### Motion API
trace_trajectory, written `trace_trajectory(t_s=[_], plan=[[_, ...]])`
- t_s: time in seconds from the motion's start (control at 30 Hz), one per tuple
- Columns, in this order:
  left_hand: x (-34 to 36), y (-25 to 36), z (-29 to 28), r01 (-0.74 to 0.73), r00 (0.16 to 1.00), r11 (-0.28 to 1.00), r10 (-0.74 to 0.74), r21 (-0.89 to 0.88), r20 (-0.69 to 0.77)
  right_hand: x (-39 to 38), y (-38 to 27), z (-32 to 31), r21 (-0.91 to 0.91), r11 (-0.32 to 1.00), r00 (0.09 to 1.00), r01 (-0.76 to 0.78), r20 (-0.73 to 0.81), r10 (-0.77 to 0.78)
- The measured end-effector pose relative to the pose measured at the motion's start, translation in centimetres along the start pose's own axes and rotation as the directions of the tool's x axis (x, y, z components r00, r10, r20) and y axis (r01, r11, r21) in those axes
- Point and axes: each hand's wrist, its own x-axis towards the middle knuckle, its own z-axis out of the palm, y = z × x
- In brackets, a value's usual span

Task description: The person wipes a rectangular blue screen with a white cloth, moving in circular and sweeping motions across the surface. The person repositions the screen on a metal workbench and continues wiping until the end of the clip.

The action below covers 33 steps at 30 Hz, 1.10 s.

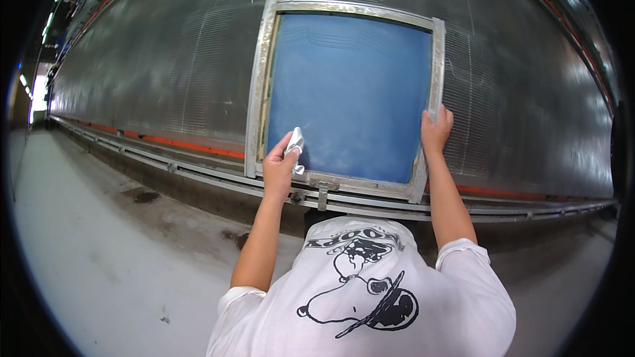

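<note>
In front of me is a screen printing frame (438, 59) with a silvery metal border and a blue mesh (354, 92) stretched inside it. My left hand (278, 164) pinches a crumpled white cloth (296, 145) over the mesh's lower left part; whether the cloth presses on the mesh I cannot tell. My right hand (437, 131) is closed round the frame's right side bar, a little below its middle. Faint pale smudges show on the lower part of the blue mesh.
A long grey metal table (159, 73) stretches away on both sides under the frame. Along its near edge run a metal rail (192, 170) and an orange strip (192, 147). A small metal clamp (323, 195) sits on the rail below the frame. Pale floor (99, 244) with dark stains lies to the left.
</note>
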Motion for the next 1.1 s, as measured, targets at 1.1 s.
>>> trace_trajectory(t_s=[1.1], plan=[[17.0, -1.8, 4.7, -0.699, 0.698, 0.173, 0.372, 0.693, 0.612, 0.6, -4.5, 0.0, -0.167, 0.966, 0.974, -0.198, 0.080, 0.214]])
